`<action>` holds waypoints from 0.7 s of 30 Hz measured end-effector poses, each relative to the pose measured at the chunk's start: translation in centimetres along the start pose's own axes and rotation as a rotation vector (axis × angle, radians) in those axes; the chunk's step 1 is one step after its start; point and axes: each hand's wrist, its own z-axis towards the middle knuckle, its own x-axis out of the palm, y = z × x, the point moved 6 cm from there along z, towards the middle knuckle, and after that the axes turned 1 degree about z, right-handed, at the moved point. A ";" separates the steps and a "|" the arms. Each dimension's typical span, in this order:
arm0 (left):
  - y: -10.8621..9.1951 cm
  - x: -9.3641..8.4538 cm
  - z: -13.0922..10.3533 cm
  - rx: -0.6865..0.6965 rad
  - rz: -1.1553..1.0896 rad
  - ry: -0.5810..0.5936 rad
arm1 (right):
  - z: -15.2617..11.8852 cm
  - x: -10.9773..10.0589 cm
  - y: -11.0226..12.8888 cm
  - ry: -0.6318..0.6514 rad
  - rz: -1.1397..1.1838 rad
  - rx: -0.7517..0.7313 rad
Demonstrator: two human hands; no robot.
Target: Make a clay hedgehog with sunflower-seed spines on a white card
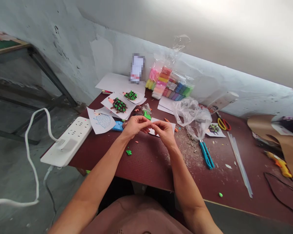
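Nearest on the dark red surface [148,165], a small green pellet [220,194] lies by the front edge, to the right; further in, a flattened green lump [129,152] and a pinkish bit [136,141] sit just left of centre. Beyond them the left hand [137,126] and right hand [163,130] meet, thumbs and fingers pinched in close; whether anything is between the tips I cannot tell. A white card [171,126] lies below them, too covered to judge, and a bright green piece [147,115] sits just past the fingers. To the left, the blue-outlined card [104,121] shows only a drawing, so its decorating seems not yet begun, whereas the large hedgehog card [119,105] and, farther off, the small hedgehog card [130,95], both thick with dark and green pieces, look about finished. Farthest, bagged coloured blocks [172,84] stand against the wall [127,45].
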 end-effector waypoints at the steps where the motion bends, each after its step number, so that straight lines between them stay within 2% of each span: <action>1: 0.1 -0.1 0.0 -0.011 0.007 -0.001 | 0.0 0.0 0.0 0.000 -0.003 -0.003; 9: 0.2 0.4 0.0 -0.019 0.004 0.062 | 0.0 0.1 0.1 0.047 0.024 -0.003; 13: 0.1 0.4 0.0 0.000 -0.016 0.048 | -0.1 0.3 0.0 0.069 0.048 0.003; 16: 0.1 0.4 0.0 0.005 0.006 0.034 | -0.1 0.1 0.0 0.023 -0.018 -0.036; 21: 0.2 0.6 0.0 -0.009 0.030 0.055 | -0.6 -0.1 1.0 -0.088 -0.213 -0.201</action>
